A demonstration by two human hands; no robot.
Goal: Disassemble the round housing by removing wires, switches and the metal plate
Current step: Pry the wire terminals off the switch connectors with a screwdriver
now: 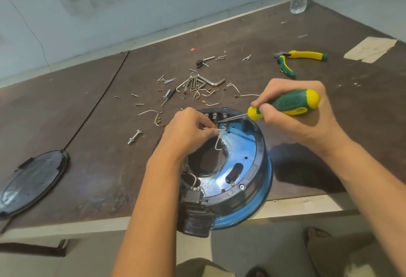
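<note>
Nearest me, the round housing (pixel 261 160) sits at the near edge of the bench (pixel 87 122), its dark switch block (pixel 194 197) jutting over that edge toward my lap, I judge so that both forearms can reach in over it. My left grip (pixel 189 131) is clamped on a white wire (pixel 218 142), pinched between thumb and forefinger near the housing's far rim, apparently to keep it taut while the tool works. My right grip (pixel 292 109) is wrapped round the green-and-yellow screwdriver (pixel 287 102), whose shaft slants down to the terminals (pixel 216 116) at that rim; I read this as freeing a connector. The shiny blue-tinted metal plate (pixel 241 142) lies in place inside the housing. Loose wires (pixel 153 115), screws and hex keys (pixel 195 83) lie scattered mid-bench, beyond the work; pliers (pixel 292 61) lie toward the far right corner. A dark round cover (pixel 33 182) near the near left corner is cut off by the frame. My left grip hides the housing's left side, and the screwdriver tip is too small to read.
</note>
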